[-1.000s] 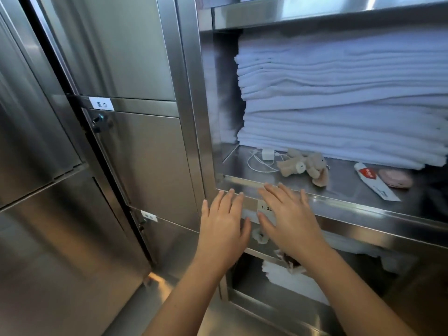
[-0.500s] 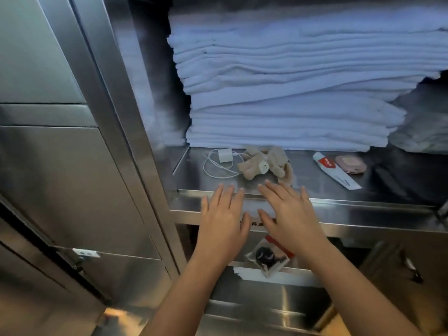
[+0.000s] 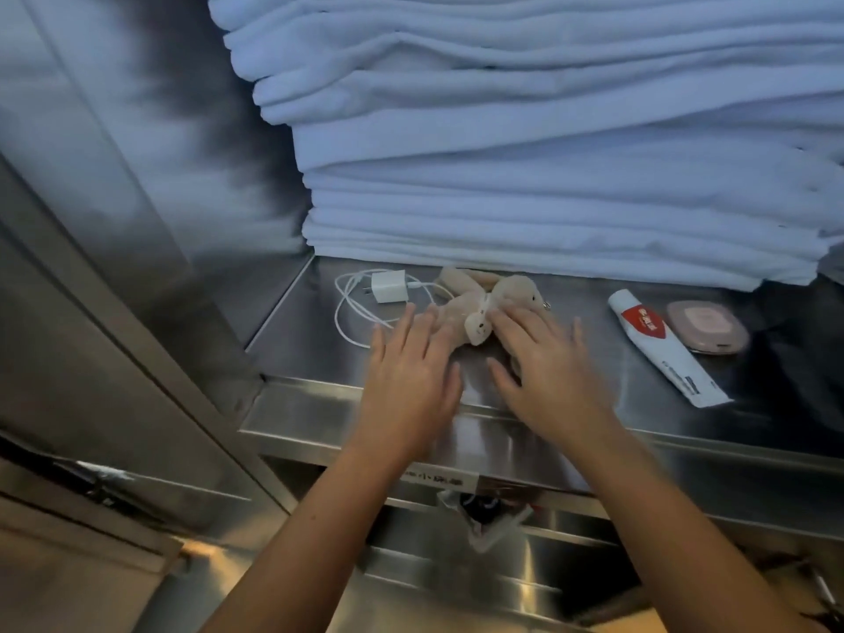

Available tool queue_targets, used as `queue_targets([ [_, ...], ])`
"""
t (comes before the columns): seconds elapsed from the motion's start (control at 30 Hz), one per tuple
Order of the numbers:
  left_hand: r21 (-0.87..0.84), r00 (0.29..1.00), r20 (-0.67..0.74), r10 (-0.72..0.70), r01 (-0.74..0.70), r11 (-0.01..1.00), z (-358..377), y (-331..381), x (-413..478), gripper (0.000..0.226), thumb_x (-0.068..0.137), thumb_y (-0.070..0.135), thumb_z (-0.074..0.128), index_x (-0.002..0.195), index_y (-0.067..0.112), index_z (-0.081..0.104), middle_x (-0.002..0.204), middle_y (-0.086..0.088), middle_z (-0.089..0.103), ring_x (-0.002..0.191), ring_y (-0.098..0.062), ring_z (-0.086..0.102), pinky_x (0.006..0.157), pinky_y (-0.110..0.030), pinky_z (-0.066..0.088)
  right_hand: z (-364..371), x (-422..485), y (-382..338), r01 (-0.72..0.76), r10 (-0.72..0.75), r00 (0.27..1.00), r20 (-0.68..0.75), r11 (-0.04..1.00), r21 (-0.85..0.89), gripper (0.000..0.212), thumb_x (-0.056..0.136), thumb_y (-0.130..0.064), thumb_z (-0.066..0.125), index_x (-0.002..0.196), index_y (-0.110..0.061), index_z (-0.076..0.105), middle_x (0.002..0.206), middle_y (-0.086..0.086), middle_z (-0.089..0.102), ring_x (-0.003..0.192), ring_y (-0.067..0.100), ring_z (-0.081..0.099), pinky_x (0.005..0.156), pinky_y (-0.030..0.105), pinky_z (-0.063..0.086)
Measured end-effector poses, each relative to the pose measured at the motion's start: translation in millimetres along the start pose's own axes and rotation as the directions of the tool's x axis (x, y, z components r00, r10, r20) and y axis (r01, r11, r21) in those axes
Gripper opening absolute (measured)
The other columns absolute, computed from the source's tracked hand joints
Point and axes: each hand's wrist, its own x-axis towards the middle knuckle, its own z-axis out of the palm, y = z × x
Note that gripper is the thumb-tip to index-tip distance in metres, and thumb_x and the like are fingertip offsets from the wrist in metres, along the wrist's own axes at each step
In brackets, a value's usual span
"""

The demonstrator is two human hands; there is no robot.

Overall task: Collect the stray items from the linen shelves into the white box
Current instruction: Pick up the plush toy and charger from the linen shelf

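Note:
On the steel shelf (image 3: 319, 340) lie a white charger with its coiled cable (image 3: 388, 287), a small beige plush toy (image 3: 484, 303), a white tube with a red label (image 3: 657, 340) and a pink round compact (image 3: 705, 326). My left hand (image 3: 411, 376) hovers flat with straight fingers, its fingertips at the plush toy's left side and near the cable. My right hand (image 3: 543, 372) is spread flat, its fingertips touching the plush toy from the right. Neither hand grips anything. The white box is not in view.
A tall stack of folded white linen (image 3: 548, 153) fills the back of the shelf. A small packet with a dark item (image 3: 484, 518) sits on the shelf below. Steel cabinet walls and doors (image 3: 114, 267) stand to the left.
Both hands have moved forward from the shelf's front lip onto the shelf, reaching the plush toy. The view has come closer to the shelf.

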Motion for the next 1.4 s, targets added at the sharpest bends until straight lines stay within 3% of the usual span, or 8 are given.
queue_targets([
  [0.23, -0.026, 0.999, 0.023, 0.023, -0.023, 0.999, 13, -13, 17, 0.045, 0.073, 0.008, 0.072, 0.116, -0.002, 0.06, 0.122, -0.022, 0.059, 0.119, -0.042, 0.05, 0.093, -0.064, 0.035, 15, 23, 3, 0.073, -0.08, 0.991, -0.104, 0.995, -0.064, 0.051, 0.073, -0.017, 0.072, 0.12, -0.007, 0.058, 0.122, 0.013, 0.058, 0.118, 0.035, 0.05, 0.095, 0.062, 0.034],
  [0.4, -0.035, 0.996, 0.055, 0.068, -0.066, 0.997, 14, -28, 20, 0.045, 0.074, 0.009, 0.071, 0.116, -0.001, 0.06, 0.123, -0.021, 0.059, 0.12, -0.04, 0.05, 0.094, -0.063, 0.036, 26, 35, -3, 0.107, -0.119, 0.987, -0.108, 0.988, -0.11, 0.055, 0.072, -0.018, 0.071, 0.124, -0.006, 0.056, 0.13, 0.015, 0.054, 0.121, 0.036, 0.048, 0.095, 0.061, 0.034],
  [0.7, -0.049, 0.991, 0.082, 0.103, -0.099, 0.994, 17, -37, 26, 0.045, 0.077, 0.015, 0.065, 0.119, 0.0, 0.059, 0.125, -0.021, 0.058, 0.122, -0.04, 0.048, 0.096, -0.062, 0.033, 32, 58, -1, 0.212, -0.214, 0.977, 0.005, 0.962, -0.169, 0.051, 0.08, -0.015, 0.058, 0.13, -0.012, 0.053, 0.137, 0.013, 0.048, 0.129, 0.032, 0.04, 0.097, 0.057, 0.03],
  [0.8, -0.065, 0.99, 0.114, 0.088, -0.081, 0.995, 17, -42, 26, 0.048, 0.079, 0.023, 0.057, 0.122, 0.002, 0.057, 0.128, -0.02, 0.055, 0.125, -0.038, 0.046, 0.1, -0.06, 0.031, 37, 57, 0, 0.21, -0.219, 0.975, -0.03, 0.961, -0.179, 0.044, 0.076, -0.015, 0.066, 0.12, -0.012, 0.061, 0.126, 0.014, 0.057, 0.117, 0.034, 0.052, 0.098, 0.06, 0.032],
  [0.97, -0.055, 0.983, 0.156, 0.095, -0.087, 0.995, 17, -56, 22, 0.054, 0.08, 0.025, 0.065, 0.128, 0.003, 0.053, 0.136, -0.021, 0.047, 0.13, -0.038, 0.039, 0.104, -0.059, 0.025, 39, 54, 4, 0.248, -0.276, 0.95, -0.146, 0.95, -0.189, 0.035, 0.068, -0.008, 0.076, 0.103, -0.009, 0.069, 0.106, 0.016, 0.066, 0.096, 0.034, 0.062, 0.088, 0.059, 0.042],
  [1.17, 0.013, 0.96, 0.266, 0.092, -0.099, 0.995, 24, -75, 28, 0.059, 0.093, 0.034, 0.046, 0.145, 0.015, 0.026, 0.153, -0.006, 0.023, 0.142, -0.019, 0.011, 0.112, -0.041, 0.002, 31, 47, 16, 0.274, -0.306, 0.929, -0.207, 0.946, -0.173, 0.03, 0.069, -0.002, 0.071, 0.099, -0.007, 0.068, 0.102, 0.018, 0.065, 0.088, 0.036, 0.06, 0.08, 0.05, 0.046],
  [1.3, 0.046, 0.947, 0.318, 0.043, -0.061, 0.997, 32, -80, 31, 0.059, 0.096, 0.036, 0.038, 0.147, 0.015, 0.019, 0.154, -0.002, 0.019, 0.142, -0.016, 0.009, 0.112, -0.041, 0.003, 27, 44, 16, 0.254, -0.293, 0.931, -0.219, 0.949, -0.188, 0.029, 0.072, -0.003, 0.069, 0.101, -0.008, 0.068, 0.106, 0.018, 0.063, 0.092, 0.038, 0.059, 0.079, 0.053, 0.046],
  [1.4, 0.032, 0.942, 0.336, 0.009, -0.021, 0.999, 35, -80, 28, 0.052, 0.097, 0.034, 0.035, 0.144, 0.013, 0.026, 0.152, -0.003, 0.025, 0.141, -0.017, 0.013, 0.112, -0.043, 0.008, 27, 40, 12, 0.276, -0.331, 0.908, -0.257, 0.934, -0.228, 0.024, 0.077, -0.007, 0.057, 0.098, -0.009, 0.069, 0.104, 0.017, 0.064, 0.09, 0.036, 0.06, 0.079, 0.047, 0.048],
])
